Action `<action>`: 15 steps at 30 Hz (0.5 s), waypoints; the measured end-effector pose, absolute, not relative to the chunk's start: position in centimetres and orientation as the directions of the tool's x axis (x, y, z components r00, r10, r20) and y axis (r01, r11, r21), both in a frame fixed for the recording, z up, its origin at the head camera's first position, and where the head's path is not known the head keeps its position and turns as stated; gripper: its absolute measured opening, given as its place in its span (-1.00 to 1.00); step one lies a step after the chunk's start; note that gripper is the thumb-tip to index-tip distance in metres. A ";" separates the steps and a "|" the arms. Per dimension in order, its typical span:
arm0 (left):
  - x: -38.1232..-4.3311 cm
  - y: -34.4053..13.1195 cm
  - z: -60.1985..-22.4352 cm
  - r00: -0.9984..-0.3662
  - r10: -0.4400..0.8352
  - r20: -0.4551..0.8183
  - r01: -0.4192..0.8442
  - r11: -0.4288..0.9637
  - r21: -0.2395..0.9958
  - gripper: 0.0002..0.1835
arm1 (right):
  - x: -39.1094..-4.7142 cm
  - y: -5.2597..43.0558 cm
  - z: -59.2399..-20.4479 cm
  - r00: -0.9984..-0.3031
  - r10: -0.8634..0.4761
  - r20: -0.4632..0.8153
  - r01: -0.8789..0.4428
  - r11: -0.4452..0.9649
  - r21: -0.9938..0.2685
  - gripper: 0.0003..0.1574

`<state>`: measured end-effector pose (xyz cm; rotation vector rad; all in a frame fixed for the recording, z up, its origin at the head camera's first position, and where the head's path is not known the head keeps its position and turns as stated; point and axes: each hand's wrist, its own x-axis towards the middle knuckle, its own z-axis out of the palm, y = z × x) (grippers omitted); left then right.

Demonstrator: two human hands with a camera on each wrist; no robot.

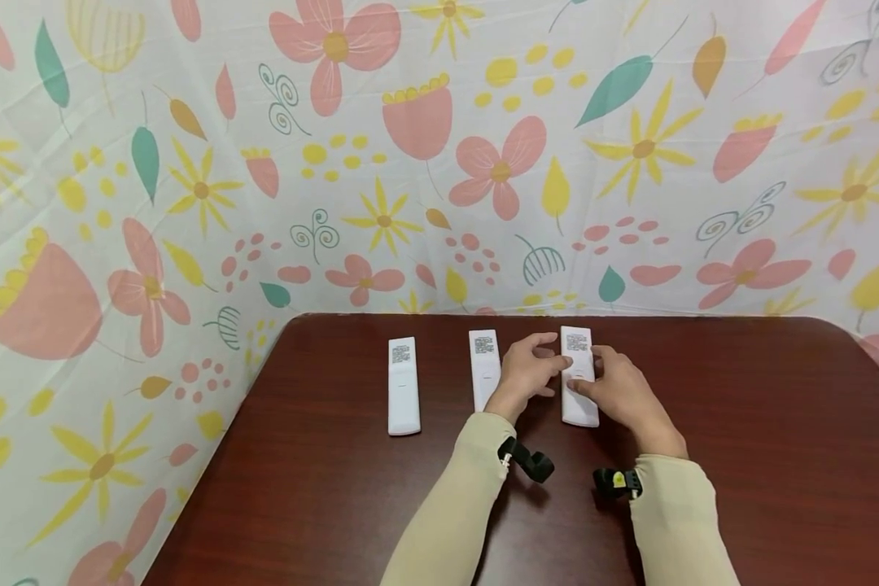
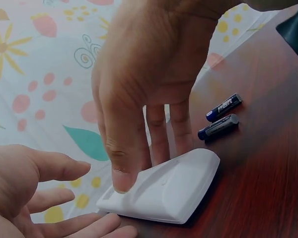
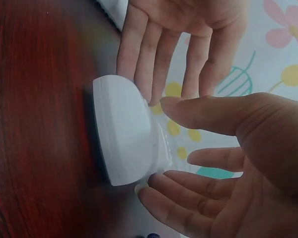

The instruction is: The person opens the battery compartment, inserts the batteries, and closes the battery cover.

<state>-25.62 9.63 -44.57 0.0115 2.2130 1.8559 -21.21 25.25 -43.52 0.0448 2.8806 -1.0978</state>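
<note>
Printed label (image 1: 576, 343) on the rightmost white remote (image 1: 582, 365): illegible. Remote lies near the back edge of the worktop (image 1: 769, 407). Right hand (image 1: 627, 392) pinches it; left hand (image 1: 525, 371), fingers loosely extended, flanks its left edge.

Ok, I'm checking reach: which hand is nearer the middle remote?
Left. The left hand is just right of the middle remote; the right hand is farther off, at the right remote.

Indoor workspace, room type unclear: flowered cloth (image 1: 425, 175) backdrop, dark reddish-brown table (image 1: 300, 488).
</note>
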 end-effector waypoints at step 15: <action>-25.8 9.5 -45.2 -0.946 0.244 -0.212 -0.178 0.152 0.972 -0.52 | -21.4 25.7 -44.3 -0.995 -0.013 -0.095 0.054 0.741 -0.669 0.03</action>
